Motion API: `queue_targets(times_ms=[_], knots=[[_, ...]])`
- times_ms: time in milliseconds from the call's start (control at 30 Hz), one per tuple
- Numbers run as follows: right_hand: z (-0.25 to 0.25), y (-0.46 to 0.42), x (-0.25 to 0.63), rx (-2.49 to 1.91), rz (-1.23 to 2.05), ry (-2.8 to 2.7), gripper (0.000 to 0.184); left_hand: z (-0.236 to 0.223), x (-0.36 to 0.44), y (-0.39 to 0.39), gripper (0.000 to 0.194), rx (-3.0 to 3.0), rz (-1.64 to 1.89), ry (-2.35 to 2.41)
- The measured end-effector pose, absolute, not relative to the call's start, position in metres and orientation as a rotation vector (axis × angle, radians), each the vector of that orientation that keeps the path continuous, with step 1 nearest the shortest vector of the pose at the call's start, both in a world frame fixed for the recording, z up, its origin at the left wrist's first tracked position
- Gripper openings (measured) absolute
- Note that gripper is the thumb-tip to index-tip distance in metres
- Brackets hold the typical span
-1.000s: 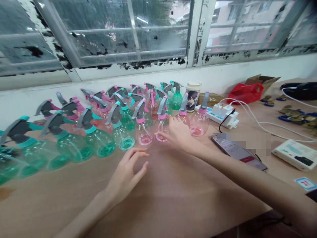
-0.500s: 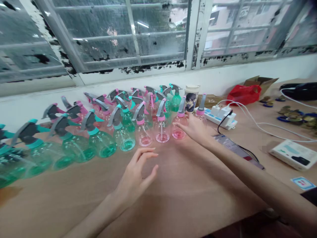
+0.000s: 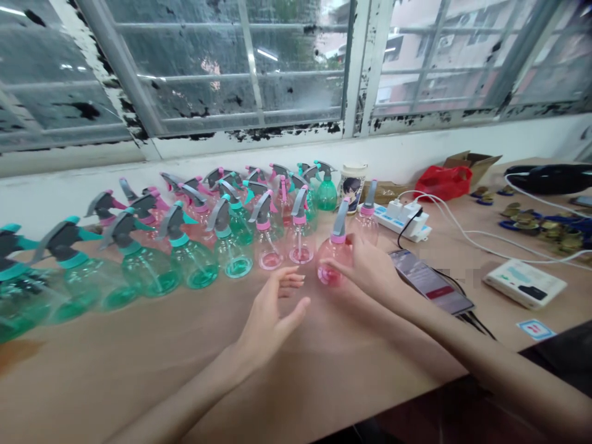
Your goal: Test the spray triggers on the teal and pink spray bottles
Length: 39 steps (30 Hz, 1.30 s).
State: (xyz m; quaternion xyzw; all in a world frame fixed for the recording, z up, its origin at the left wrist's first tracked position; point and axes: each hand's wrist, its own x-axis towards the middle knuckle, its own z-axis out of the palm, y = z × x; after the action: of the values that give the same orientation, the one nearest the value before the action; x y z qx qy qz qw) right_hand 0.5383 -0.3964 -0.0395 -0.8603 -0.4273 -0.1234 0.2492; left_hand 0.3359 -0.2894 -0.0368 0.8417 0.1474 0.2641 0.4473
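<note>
My right hand (image 3: pixel 367 266) is wrapped round a clear pink spray bottle (image 3: pixel 333 256) with a grey trigger and pink collar, standing a little in front of the row. My left hand (image 3: pixel 274 308) hovers just left of it, fingers spread and curved, holding nothing. Behind them stand several spray bottles in rows: pink ones (image 3: pixel 300 237) near the middle, green ones (image 3: pixel 187 256) stretching off to the left along the wooden table (image 3: pixel 139 357).
A phone (image 3: pixel 430 282) lies right of my right hand. Further right are a white power strip (image 3: pixel 400 216) with cables, a white box (image 3: pixel 525 282), a printed cup (image 3: pixel 352 185), a red bag (image 3: pixel 439 182), a cardboard box and small coin-like pieces. Windows run along the back wall.
My right hand moved from the row's right end, took hold of a pink bottle and drew it forward out of the row. My left hand lifted and shifted right towards it.
</note>
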Motion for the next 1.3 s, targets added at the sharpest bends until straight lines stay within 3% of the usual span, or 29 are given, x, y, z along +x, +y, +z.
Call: queue_targets(times_ms=[100, 300, 633, 800, 1000, 1300], knots=[[-0.038, -0.41, 0.507, -2.358, -0.364, -1.223, 0.06, -0.03, 0.339, -0.29, 0.046, 2.039, 0.653, 0.386], [-0.041, -0.405, 0.445, -2.17, -0.364, -1.422, 0.05, -0.006, 0.332, -0.29, 0.065, 2.063, 0.679, 0.365], [-0.044, -0.366, 0.39, -1.842, -0.168, -1.697, 0.071, -0.01, 0.29, -0.274, 0.025, 1.929, 0.901, 0.473], [-0.045, -0.366, 0.42, -1.632, 0.074, -1.94, 0.052, -0.008, 0.272, -0.261, 0.02, 1.97, 0.902, 0.511], [-0.072, -0.365, 0.483, -1.754, 0.099, -1.94, 0.036, -0.003, 0.28, -0.256, 0.021, 2.024, 0.877, 0.513], [-0.103, -0.357, 0.507, -1.722, 0.037, -1.894, 0.03, -0.002, 0.31, -0.255, 0.013, 2.052, 0.774, 0.435]])
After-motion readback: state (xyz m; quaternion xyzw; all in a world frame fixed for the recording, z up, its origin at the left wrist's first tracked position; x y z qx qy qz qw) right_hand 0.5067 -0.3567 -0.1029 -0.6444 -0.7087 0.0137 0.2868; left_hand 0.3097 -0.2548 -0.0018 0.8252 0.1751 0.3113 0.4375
